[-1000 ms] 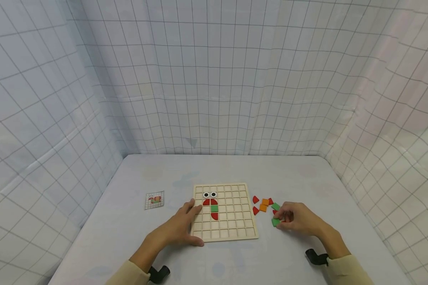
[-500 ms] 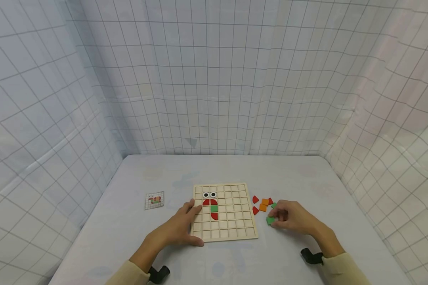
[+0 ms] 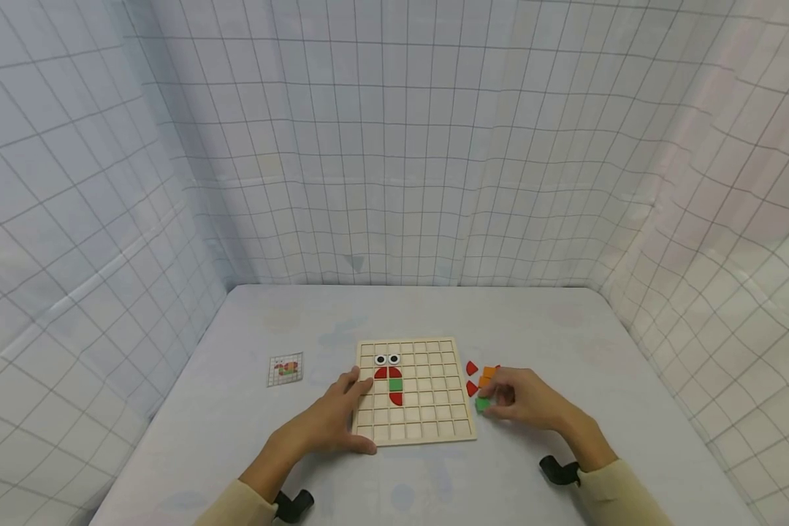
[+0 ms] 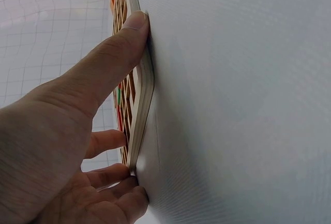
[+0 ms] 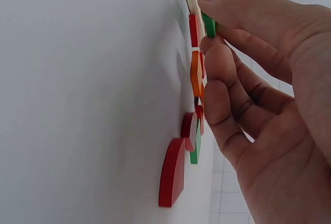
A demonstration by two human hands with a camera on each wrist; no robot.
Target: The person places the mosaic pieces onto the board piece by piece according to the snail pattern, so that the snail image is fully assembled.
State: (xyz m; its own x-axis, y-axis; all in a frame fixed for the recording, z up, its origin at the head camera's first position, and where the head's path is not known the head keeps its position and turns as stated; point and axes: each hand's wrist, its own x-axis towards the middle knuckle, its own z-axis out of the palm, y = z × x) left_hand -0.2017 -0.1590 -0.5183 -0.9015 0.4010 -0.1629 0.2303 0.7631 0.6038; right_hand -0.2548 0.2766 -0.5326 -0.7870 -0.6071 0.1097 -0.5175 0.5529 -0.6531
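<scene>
A pale wooden grid board (image 3: 437, 394) lies on the table. Set in it are two eye tiles (image 3: 387, 359), several red curved pieces (image 3: 396, 399) and a green square tile (image 3: 395, 384). My left hand (image 3: 332, 416) rests at the board's near-left corner, fingers spread along the left side and thumb on the near edge. In the left wrist view that thumb (image 4: 111, 61) touches the board's rim. My right hand (image 3: 529, 398) pinches another green tile (image 5: 209, 14) between thumb and fingers, raised just right of the board.
Beside the board's right edge lie loose red pieces (image 3: 471, 368) and orange square tiles (image 3: 489, 372). The right wrist view shows more red pieces (image 5: 173, 172) and a green piece (image 5: 195, 149) on the table. A picture card (image 3: 285, 370) lies to the left.
My right hand has moved left with the pinched green tile, from the loose pieces toward the board's right edge. The left hand and the board have stayed in place.
</scene>
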